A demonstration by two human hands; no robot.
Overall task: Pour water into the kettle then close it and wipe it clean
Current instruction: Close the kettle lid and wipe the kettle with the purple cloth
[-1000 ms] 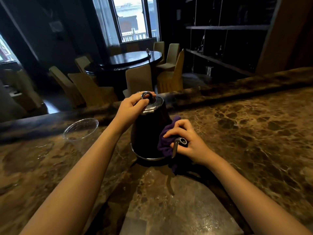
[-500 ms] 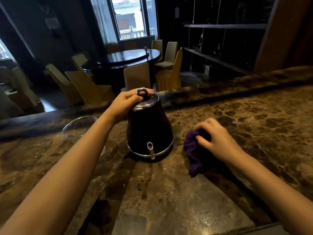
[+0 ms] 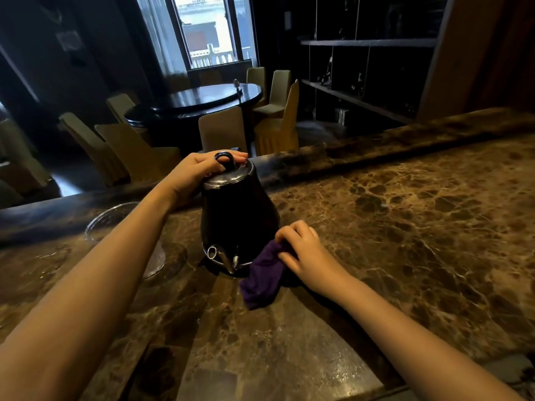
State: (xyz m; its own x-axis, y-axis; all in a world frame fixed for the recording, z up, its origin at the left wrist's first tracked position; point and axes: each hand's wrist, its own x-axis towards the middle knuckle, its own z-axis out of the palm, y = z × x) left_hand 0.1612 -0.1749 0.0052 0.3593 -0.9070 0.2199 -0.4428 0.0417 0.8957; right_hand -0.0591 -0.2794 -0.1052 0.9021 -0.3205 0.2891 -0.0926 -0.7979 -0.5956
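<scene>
The right hand (image 3: 304, 250) was curled tight around a purple cloth (image 3: 262, 280), bunching one end of it in the fingers. The cloth lay on the brown marble counter (image 3: 405, 227) and touched the bottom edge of the kettle (image 3: 237, 218) on its right side. The left hand (image 3: 197, 172) was pressed down on the lid (image 3: 231, 176), with the fingers wrapped about the round ring handle (image 3: 224, 160) on top. The lid looked shut.

The black kettle stood upright on the counter, between the two arms. Its thin silver spout (image 3: 224, 257) stuck out low at the front, toward the person. A clear glass bowl (image 3: 121, 227) sat to the left, partly hidden behind the left arm.

This looked like the wiping step. To do it well, the left hand should press steady so the kettle would not slide or tip. The cloth should rub from the bottom up and go all the way round. It should go gently past the spout, since the cloth could catch on it. Whether any wet spots were left could not be told in the dim light.
</scene>
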